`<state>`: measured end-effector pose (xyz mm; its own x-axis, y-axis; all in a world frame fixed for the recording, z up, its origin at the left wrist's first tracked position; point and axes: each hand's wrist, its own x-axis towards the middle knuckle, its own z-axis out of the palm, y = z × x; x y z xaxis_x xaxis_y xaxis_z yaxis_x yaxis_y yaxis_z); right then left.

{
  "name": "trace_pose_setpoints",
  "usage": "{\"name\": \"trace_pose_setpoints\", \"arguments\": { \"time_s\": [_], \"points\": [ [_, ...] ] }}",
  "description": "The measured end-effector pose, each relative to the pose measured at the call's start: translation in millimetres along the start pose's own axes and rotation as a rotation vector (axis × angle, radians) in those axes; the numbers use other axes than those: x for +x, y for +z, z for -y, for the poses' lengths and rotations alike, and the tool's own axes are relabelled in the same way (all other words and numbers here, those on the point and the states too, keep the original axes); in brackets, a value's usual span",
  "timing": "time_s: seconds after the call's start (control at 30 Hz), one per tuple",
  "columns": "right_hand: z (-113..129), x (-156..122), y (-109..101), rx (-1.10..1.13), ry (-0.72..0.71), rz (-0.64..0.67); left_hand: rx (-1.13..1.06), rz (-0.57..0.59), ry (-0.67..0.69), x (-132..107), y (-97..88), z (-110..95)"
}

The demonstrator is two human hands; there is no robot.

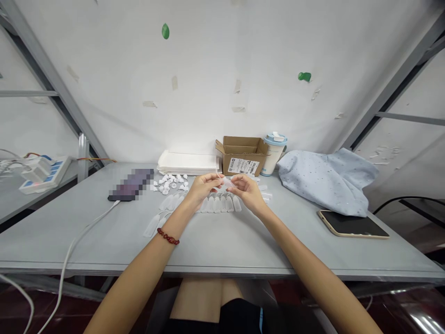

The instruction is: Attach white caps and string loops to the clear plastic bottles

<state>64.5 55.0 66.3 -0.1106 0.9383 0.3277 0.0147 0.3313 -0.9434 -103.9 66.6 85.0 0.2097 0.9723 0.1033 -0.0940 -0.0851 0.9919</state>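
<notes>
In the middle of the head view my left hand [203,189] and my right hand [249,191] meet just above the table. Between their fingertips is a small translucent plastic piece [228,182], with a thin white tip towards the left hand. Both hands are closed in a pinch on it. Below them lies a row of similar translucent white pieces [217,204], partly covered by my left hand. Another such piece [152,226] rests apart, near my left wrist. Left of the hands is a loose pile of small white plastic caps [170,182].
At the back stand a white stack [189,163], an open cardboard box [243,162] and a lidded cup [274,155]. A blue cloth [323,178] partly covers a phone [351,224] at right. Another phone [132,184], with a cable [90,226], lies left.
</notes>
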Motion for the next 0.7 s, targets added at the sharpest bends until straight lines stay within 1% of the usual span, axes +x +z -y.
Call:
{"name": "trace_pose_setpoints", "arguments": {
  "time_s": [0.3,0.4,0.7],
  "points": [
    [2.6,-1.1,2.2,0.019,0.027,0.005,0.007,0.033,-0.017,-1.0,1.2,-1.5],
    [3.1,-1.4,2.5,0.012,0.021,-0.004,-0.005,0.020,-0.013,-0.6,1.5,-1.2],
    [8.2,-3.5,3.0,0.038,0.061,0.016,-0.002,0.008,-0.004,1.4,-1.2,3.6]
  ]
}}
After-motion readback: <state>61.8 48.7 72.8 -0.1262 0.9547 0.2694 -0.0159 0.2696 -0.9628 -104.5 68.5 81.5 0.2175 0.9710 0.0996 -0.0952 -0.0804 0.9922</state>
